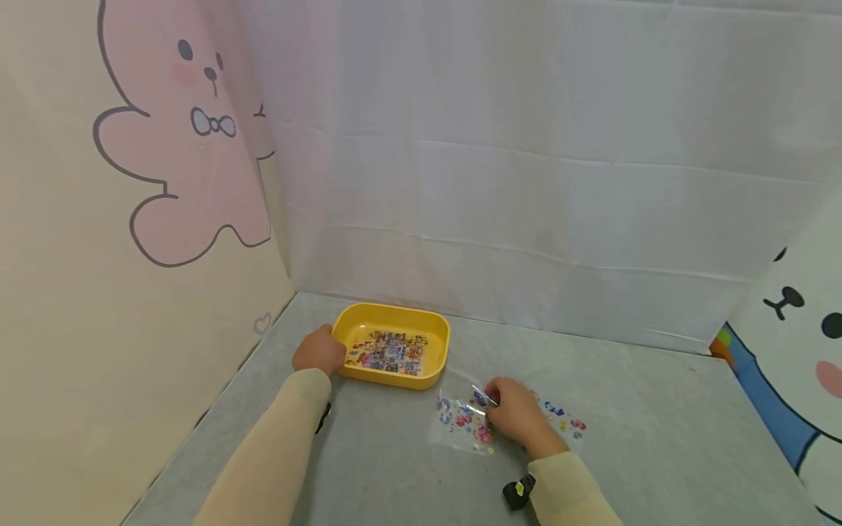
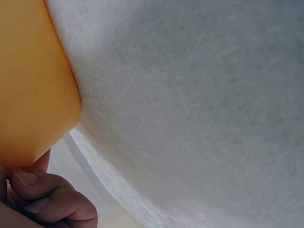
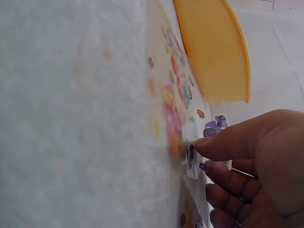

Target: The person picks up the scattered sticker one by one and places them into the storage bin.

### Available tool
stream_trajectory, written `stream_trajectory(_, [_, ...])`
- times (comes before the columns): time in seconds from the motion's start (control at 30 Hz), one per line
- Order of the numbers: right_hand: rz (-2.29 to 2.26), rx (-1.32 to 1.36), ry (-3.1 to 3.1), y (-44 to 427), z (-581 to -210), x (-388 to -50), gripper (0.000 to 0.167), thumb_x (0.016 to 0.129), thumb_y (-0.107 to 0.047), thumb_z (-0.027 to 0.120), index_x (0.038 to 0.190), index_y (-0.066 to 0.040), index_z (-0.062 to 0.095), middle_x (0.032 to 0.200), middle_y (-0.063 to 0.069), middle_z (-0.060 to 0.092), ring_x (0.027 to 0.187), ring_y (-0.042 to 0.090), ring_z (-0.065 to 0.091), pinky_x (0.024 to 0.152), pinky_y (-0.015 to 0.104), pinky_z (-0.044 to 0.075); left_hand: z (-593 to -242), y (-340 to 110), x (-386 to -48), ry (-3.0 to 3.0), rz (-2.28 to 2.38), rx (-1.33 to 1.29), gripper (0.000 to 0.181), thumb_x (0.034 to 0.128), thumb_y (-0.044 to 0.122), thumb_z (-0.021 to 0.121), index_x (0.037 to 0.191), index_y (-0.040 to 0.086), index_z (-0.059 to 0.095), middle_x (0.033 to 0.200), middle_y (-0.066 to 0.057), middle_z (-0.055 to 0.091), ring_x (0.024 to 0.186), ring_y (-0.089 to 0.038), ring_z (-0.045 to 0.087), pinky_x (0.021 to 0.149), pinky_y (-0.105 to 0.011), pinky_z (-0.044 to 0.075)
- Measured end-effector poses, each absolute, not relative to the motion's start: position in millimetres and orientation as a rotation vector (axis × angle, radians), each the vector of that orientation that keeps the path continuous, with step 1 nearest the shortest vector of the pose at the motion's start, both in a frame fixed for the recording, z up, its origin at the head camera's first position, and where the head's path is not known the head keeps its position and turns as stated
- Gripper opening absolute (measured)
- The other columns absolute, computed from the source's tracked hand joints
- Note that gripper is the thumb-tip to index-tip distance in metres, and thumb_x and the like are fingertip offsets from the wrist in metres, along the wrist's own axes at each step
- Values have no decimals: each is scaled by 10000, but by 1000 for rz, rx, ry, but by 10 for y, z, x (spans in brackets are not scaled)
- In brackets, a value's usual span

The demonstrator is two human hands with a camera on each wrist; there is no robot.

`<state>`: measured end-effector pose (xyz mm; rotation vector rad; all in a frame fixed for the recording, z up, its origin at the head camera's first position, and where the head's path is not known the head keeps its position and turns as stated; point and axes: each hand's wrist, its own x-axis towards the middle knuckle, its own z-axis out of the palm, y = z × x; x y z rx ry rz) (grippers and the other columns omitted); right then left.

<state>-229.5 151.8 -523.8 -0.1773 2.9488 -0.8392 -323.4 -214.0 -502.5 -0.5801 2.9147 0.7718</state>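
A yellow tray stands near the back of the table, with printed sticker sheets lying inside it. My left hand holds the tray by its left end; in the left wrist view its fingers curl at the tray's edge. To the right of the tray, my right hand pinches a clear sheet of colourful stickers between thumb and fingers. The right wrist view shows the thumb at the edge of this sheet. More stickers show right of that hand, partly covered by it.
The grey table meets a white cloth wall at the back. On the left hangs a cream cloth with a pink bear; a cloth with a white animal hangs on the right. A black wrist device is by the right sleeve.
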Motion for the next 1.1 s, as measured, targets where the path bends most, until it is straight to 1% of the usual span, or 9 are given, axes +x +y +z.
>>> stream_trajectory(0.07, [-861,-183,2917,1528,-5224,-2297,158,854,-70,742,994,-87,672,875,11,582,817,219,513,849,522,405,-5031,-2135,-3244,2912,771,-581,479,952,150,592,1392,-34,543,1165,-209,677,926,-321,613,886,-514,524])
stream_trajectory(0.17, [-885,-189,2871,1536,-5211,-2298,133,876,-63,724,994,-95,670,876,6,578,820,209,514,829,482,434,-5032,-2132,-3249,2911,774,-585,487,956,150,594,1403,-36,538,1187,-217,674,943,-327,615,905,-519,523])
stream_trajectory(0.3, [-950,-179,2823,1545,-5198,-2299,97,902,-63,704,978,-103,660,872,8,576,807,196,524,751,420,475,-5016,-2124,-3240,2904,785,-591,500,955,148,597,1416,-35,531,1215,-224,667,961,-331,615,922,-524,519])
stream_trajectory(0.47, [-1031,-148,2783,1567,-5194,-2295,72,924,-98,703,940,-126,638,847,3,573,775,186,528,697,381,462,-5004,-2119,-3229,2897,784,-581,509,954,145,596,1424,-37,522,1218,-226,666,954,-329,614,913,-527,520])
stream_trajectory(0.7, [-1155,-108,2743,1616,-5248,-2302,92,964,-168,684,903,-142,620,826,7,572,705,188,535,586,351,449,-4991,-2120,-3216,2904,768,-577,500,952,142,593,1410,-48,527,1199,-226,670,945,-328,618,902,-530,523])
stream_trajectory(0.8, [-1215,-101,2742,1627,-5229,-2306,69,990,-167,641,932,-139,664,849,-4,601,730,181,543,616,358,460,-4992,-2116,-3216,2905,768,-587,498,951,142,592,1406,-48,529,1192,-223,671,942,-328,617,903,-530,524])
stream_trajectory(0.97, [-1238,-78,2751,1647,-5191,-2317,126,1013,-136,598,997,-119,722,895,-18,647,821,173,561,746,387,477,-4993,-2112,-3206,2911,766,-587,500,950,140,588,1410,-46,531,1192,-223,673,941,-327,618,898,-530,525])
stream_trajectory(1.1, [-1260,-58,2731,1662,-5166,-2322,138,1017,-127,600,1022,-102,735,881,-13,648,816,176,568,739,387,484,-4984,-2114,-3201,2916,765,-578,506,946,135,588,1414,-49,529,1194,-227,674,936,-326,622,889,-529,527])
